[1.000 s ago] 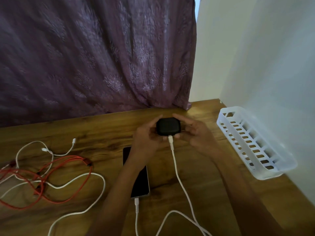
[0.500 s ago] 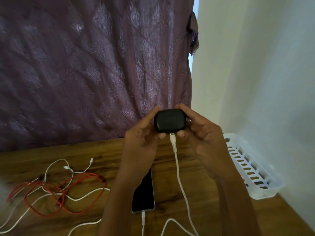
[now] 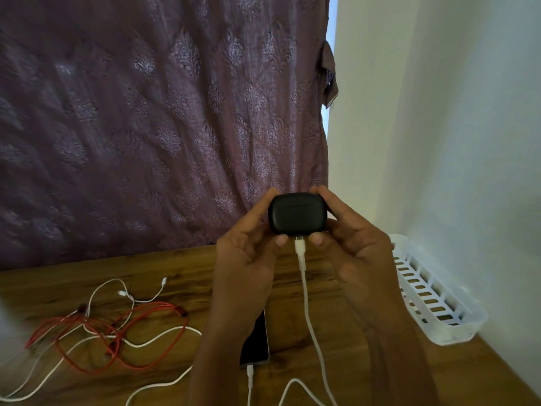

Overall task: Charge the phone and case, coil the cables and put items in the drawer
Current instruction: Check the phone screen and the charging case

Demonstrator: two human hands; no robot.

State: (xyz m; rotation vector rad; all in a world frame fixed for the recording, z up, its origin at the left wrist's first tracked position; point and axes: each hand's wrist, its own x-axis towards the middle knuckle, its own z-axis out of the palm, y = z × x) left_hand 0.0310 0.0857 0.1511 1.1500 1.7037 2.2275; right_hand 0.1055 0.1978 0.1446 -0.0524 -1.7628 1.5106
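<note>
A small black earbud case (image 3: pixel 296 213) is held up in the air between both hands. My left hand (image 3: pixel 248 253) pinches its left side and my right hand (image 3: pixel 348 247) pinches its right side. A white cable (image 3: pixel 306 294) is plugged into the case's underside and hangs down to the wooden table (image 3: pixel 175 268). The phone (image 3: pixel 257 344) lies screen up on the table below my left forearm, partly hidden, with a second white cable (image 3: pixel 249 379) plugged into its near end. Loose red cables (image 3: pixel 123 338) and white cables (image 3: pixel 126 291) lie tangled on the left.
A white slotted plastic basket (image 3: pixel 433 297) stands at the table's right edge against the white wall. A purple patterned curtain (image 3: pixel 146 112) hangs behind the table's far edge.
Both hands have lifted the case from just above the table up in front of the curtain, and the plugged cable rose with it. The view tilted upward.
</note>
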